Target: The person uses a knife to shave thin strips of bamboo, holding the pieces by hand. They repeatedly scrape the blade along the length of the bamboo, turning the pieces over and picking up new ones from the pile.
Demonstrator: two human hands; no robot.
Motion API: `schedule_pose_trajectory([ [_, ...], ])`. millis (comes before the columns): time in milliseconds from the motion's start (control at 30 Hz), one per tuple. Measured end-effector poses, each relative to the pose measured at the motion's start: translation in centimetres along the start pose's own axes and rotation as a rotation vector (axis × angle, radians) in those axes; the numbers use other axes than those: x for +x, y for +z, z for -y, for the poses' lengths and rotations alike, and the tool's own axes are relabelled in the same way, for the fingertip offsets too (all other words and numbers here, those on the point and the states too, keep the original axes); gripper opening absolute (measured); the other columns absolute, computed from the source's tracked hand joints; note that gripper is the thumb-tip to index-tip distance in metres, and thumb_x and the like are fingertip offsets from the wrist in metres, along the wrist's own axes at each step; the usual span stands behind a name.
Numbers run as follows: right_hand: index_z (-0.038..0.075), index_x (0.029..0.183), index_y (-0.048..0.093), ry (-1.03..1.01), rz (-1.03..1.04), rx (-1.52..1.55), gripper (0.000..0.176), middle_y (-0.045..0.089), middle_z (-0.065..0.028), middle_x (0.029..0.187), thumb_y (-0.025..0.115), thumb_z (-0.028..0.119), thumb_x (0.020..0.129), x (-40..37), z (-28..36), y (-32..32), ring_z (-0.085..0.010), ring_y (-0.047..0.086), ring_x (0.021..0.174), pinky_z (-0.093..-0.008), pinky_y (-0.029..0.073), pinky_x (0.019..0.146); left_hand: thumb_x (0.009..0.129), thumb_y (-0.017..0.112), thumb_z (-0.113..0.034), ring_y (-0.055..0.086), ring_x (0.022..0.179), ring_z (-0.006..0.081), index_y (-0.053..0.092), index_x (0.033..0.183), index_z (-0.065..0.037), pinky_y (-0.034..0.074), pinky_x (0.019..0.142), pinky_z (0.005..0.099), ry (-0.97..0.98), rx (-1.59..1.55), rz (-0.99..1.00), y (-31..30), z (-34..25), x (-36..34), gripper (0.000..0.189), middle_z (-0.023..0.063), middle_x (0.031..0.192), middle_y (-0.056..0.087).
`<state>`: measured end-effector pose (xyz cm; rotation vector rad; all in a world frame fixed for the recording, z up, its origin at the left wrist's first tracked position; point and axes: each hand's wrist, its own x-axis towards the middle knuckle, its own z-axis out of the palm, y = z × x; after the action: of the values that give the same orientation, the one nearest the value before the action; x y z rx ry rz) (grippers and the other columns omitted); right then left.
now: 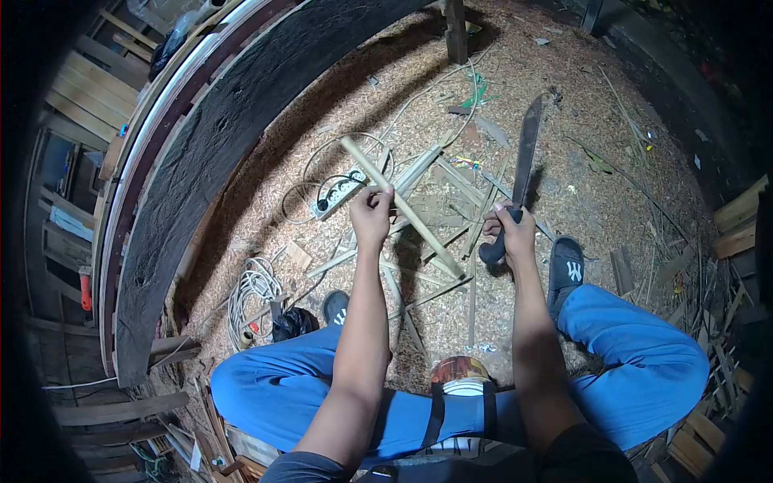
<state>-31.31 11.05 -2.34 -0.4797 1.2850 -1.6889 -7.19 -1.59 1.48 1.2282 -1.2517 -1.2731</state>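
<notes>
My left hand (373, 216) is closed around a pale stick (419, 229), which looks like a split bamboo strip and slants from upper left to lower right. In my right hand (510, 232) is a machete (527, 153), gripped by its dark curved handle, with the long blade pointing up and away from me. The blade and the stick are apart. Beneath both hands, several more pale strips (419, 169) lie crossed over one another on the shavings-covered ground (354, 105).
A white power strip (340, 195) with plugs in it lies left of the strips, its cable running across the ground. A coiled cable (256, 294) and a black plastic bag (294, 324) are near my left foot. A thick dark timber (217, 121) curves along the left.
</notes>
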Motion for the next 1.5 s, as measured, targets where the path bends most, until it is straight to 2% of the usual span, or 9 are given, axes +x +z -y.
schedule_pose_trajectory([
  [267,0.001,0.098,0.06,0.042,0.003,-0.178,0.017,0.067,-0.0109,0.072,0.067,0.015,0.092,-1.2,-2.1,0.4,-0.0113,0.054,0.044,-0.0251,0.042,0.039,0.093,0.066,-0.013,0.059,0.071,0.0121,0.056,0.094,0.005,0.055,0.052,0.0298,0.252,0.046,-0.273,-1.9,6.2,3.0,0.021,0.0091,0.081,0.062],
  [533,0.002,0.087,0.059,0.185,0.104,-0.338,0.016,0.061,-0.0059,0.062,0.07,0.013,0.089,-4.4,-5.3,2.7,-0.0089,0.049,0.04,-0.0251,0.036,0.037,0.104,0.046,-0.026,0.065,0.089,0.0197,0.043,0.117,-0.001,0.053,0.082,0.0325,0.168,-0.046,-0.336,-0.1,3.4,1.1,0.028,0.0148,0.096,0.064],
  [667,0.002,0.088,0.058,0.295,0.124,-0.386,0.02,0.059,-0.0057,0.061,0.071,0.018,0.09,-5.6,-6.7,4.0,-0.0098,0.048,0.039,-0.0261,0.036,0.036,0.106,0.038,-0.037,0.066,0.091,0.0255,0.039,0.123,-0.002,0.053,0.08,0.0353,0.535,-0.255,-0.385,-0.3,1.9,1.1,0.039,0.0188,0.1,0.063],
  [800,0.0,0.089,0.058,0.274,0.171,-0.467,0.031,0.055,-0.0044,0.058,0.061,0.03,0.097,-6.4,-8.4,5.1,-0.011,0.049,0.041,-0.0279,0.037,0.038,0.102,0.019,-0.059,0.056,0.071,0.0206,0.044,0.102,-0.006,0.049,0.066,0.0323,0.367,-0.622,-0.169,0.2,-1.6,-0.1,0.059,0.0107,0.084,0.054],
  [900,0.001,0.102,0.06,0.222,0.232,-0.619,0.043,0.063,-0.0212,0.077,0.05,0.042,0.098,-6.3,-11.3,4.8,-0.0426,0.063,0.082,-0.048,0.047,0.076,0.103,0.022,-0.055,0.041,0.059,0.016,0.04,0.084,-0.01,0.039,0.056,0.0299,0.433,-0.695,-0.245,0.7,-2.6,0.1,0.052,0.0057,0.069,0.042],
  [1033,0.005,0.117,0.056,0.142,0.335,-0.661,0.039,0.063,-0.0223,0.093,0.046,0.039,0.101,-7.6,-11.2,6.1,-0.0397,0.062,0.091,-0.0462,0.047,0.081,0.103,0.028,-0.044,0.038,0.055,0.0161,0.04,0.074,-0.009,0.033,0.052,0.0284,0.563,-0.705,-0.35,1.2,-2.2,0.1,0.047,0.0059,0.063,0.04],
  [1200,0.004,0.122,0.053,0.198,0.314,-0.537,0.04,0.062,-0.0268,0.099,0.045,0.038,0.102,-8.6,-12.4,6.5,-0.0423,0.061,0.095,-0.0486,0.046,0.085,0.101,0.03,-0.029,0.029,0.05,0.0132,0.035,0.068,-0.011,0.028,0.048,0.0274,0.533,-0.736,-0.317,-0.3,-2.8,0.6,0.038,0.0031,0.057,0.033],
  [1300,0.0,0.105,0.054,-0.056,0.236,-0.726,0.03,0.059,-0.0158,0.077,0.05,0.029,0.101,-9.4,-9.3,7.6,-0.0277,0.058,0.06,-0.041,0.048,0.06,0.1,0.03,-0.027,0.022,0.048,0.011,0.03,0.066,-0.013,0.021,0.044,0.0263,0.57,-0.776,-0.292,0.1,-2.6,0.7,0.037,0.0004,0.055,0.026],
  [1500,-0.002,0.106,0.055,-0.144,0.314,-0.708,0.033,0.064,-0.0272,0.077,0.054,0.03,0.098,-10.8,-6.4,10.5,-0.0474,0.063,0.074,-0.0527,0.048,0.067,0.1,0.032,-0.028,0.02,0.047,0.0104,0.028,0.066,-0.014,0.017,0.043,0.0257,0.585,-0.753,-0.269,1.3,-2.9,0.4,0.038,-0.0007,0.054,0.024],
])
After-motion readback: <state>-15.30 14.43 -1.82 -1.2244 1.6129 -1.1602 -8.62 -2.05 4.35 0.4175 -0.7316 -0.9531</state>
